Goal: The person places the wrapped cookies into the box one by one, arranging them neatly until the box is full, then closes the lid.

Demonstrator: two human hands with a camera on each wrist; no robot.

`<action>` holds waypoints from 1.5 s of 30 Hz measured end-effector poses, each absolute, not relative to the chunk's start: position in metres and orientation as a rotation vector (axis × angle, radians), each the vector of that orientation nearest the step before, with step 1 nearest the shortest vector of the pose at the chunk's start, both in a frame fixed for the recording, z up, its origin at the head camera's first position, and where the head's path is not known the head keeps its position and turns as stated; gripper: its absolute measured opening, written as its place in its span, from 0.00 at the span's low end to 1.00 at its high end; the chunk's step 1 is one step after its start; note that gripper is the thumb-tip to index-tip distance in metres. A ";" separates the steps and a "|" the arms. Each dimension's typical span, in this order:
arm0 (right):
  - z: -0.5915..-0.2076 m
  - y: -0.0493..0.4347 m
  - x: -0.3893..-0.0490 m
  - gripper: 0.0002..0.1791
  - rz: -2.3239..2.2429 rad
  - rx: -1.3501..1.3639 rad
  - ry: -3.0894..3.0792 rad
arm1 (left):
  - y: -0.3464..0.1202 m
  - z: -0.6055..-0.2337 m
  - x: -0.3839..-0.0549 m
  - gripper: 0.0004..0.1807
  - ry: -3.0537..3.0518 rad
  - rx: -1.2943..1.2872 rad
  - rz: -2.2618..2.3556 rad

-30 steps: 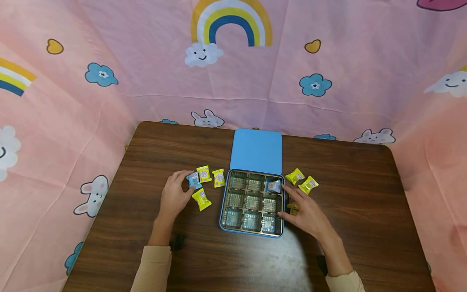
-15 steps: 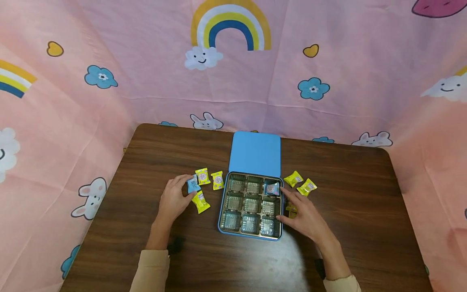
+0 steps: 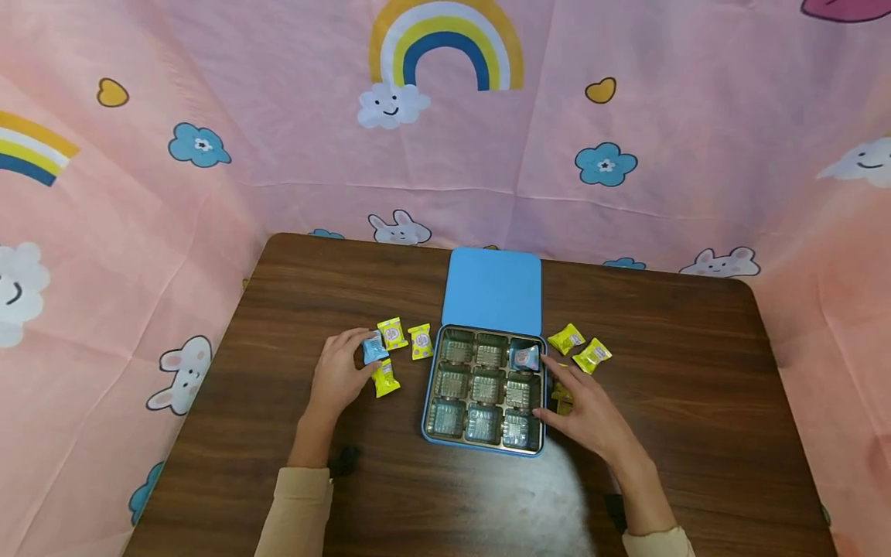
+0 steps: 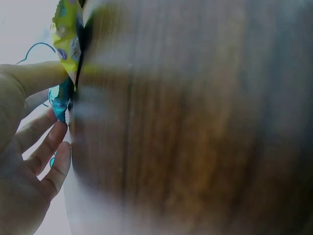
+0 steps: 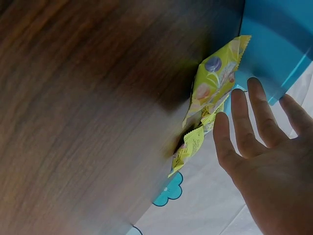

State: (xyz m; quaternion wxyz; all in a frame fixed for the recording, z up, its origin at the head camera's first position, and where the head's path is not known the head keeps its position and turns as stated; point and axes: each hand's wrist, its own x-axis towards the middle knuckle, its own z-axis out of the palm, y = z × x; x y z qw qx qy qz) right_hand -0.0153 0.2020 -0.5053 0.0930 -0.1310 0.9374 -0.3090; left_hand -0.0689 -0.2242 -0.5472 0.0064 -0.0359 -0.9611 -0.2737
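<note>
A blue wrapped candy (image 3: 374, 347) lies left of the tin, between the thumb and index finger of my left hand (image 3: 336, 375), which pinches it. In the left wrist view, that blue candy (image 4: 59, 99) shows just under the thumb, with a yellow wrapped candy (image 4: 68, 36) close beside it. A shallow blue tin (image 3: 480, 445) with a nine-compartment tray stands in the middle. Another blue candy (image 3: 525, 357) sits in its back right compartment. My right hand (image 3: 585, 410) rests at the tin's right rim, fingers extended; in the right wrist view the fingers (image 5: 261, 112) are spread.
The blue lid (image 3: 493, 290) lies flat behind the tin. Near the left hand are yellow candies (image 3: 393, 333), one (image 3: 421, 341) close to the tin. More yellow candies (image 3: 592, 356) lie to the right, some partly under the right hand. A patterned pink cloth (image 3: 466, 155) surrounds the table.
The blue candy at my left fingertips has turned and shifted slightly. My right hand stays at the tin's right rim. The head view has moved a little.
</note>
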 end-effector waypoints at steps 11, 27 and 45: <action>-0.505 0.202 -0.015 0.49 -0.934 -0.388 2.775 | -0.224 -0.543 -0.069 0.32 -3.040 -0.035 -0.902; -0.505 0.202 -0.016 0.49 -0.940 -0.349 2.765 | -0.224 -0.538 -0.069 0.34 -2.922 -0.033 -1.128; -0.505 0.199 -0.014 0.48 -0.925 -0.356 2.781 | -0.222 -0.532 -0.068 0.29 -2.781 -0.174 -1.195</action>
